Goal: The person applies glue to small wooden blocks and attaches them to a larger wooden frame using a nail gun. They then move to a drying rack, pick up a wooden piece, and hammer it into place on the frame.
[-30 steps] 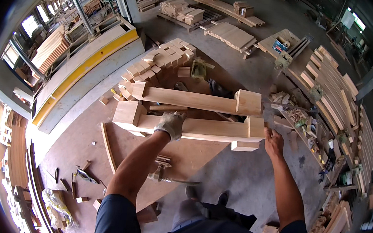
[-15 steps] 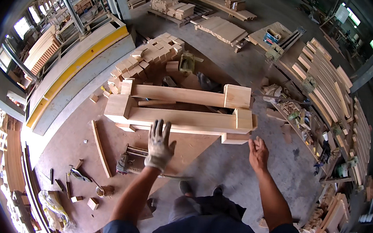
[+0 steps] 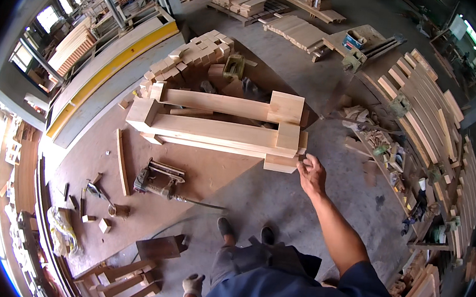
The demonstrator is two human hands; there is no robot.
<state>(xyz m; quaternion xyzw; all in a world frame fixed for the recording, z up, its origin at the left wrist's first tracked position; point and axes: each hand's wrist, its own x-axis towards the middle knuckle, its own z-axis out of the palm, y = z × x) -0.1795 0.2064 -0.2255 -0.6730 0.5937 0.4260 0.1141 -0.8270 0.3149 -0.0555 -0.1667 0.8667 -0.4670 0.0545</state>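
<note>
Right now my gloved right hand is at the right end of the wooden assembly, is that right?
Not quite: your right hand is bare, not gloved, as the head view shows. It is at the right end of the wooden assembly.

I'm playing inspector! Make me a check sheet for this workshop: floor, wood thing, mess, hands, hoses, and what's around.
Surface: brown sheet on grey floor.
Job's things: pale wooden frame with end blocks.
Clutter: nail gun, loose wood strip, small wooden blocks.
Hands: gloved left hand low, away from the frame; bare right hand at the frame's right end, contact unclear.
Cables: hose from the nail gun.
Surroundings: stacked boards, yellow-striped platform.
</note>
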